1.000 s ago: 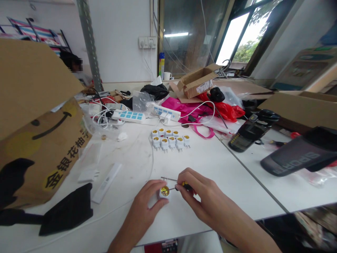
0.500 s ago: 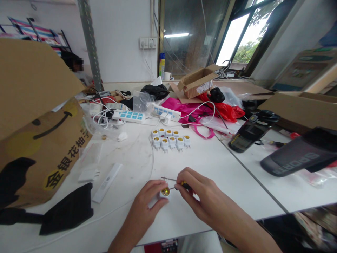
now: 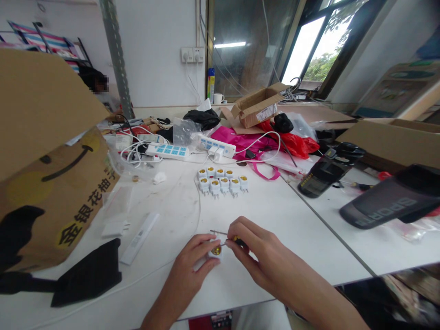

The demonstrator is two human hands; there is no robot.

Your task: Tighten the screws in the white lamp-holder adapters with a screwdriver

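Note:
Near the front of the table, my left hand [image 3: 192,261] is closed around a small white plug-in lamp socket [image 3: 216,253] with a gold-coloured inside. The socket's metal pins point away from me. My right hand [image 3: 252,245] grips a screwdriver [image 3: 238,240] with a black and yellow handle, mostly hidden by the fingers. A thin metal shaft reaches from these fingers to the socket's rim. Just beyond it, a second thin metal rod [image 3: 217,232] runs past the pins towards the right hand; where it ends I cannot tell. Farther back, several similar lamp sockets [image 3: 224,184] stand in two rows.
Power strips [image 3: 168,151] and tangled cables lie at the back. A cardboard box [image 3: 51,192] and a black flat object [image 3: 90,274] are at left, near a white strip-shaped item [image 3: 140,238]. Two dark bottles [image 3: 330,169] lean at right. A white cable crosses the table.
My right hand has shifted very slightly left and away from me, with the screwdriver's shaft still at the socket. My left hand and the socket hold nearly the same place.

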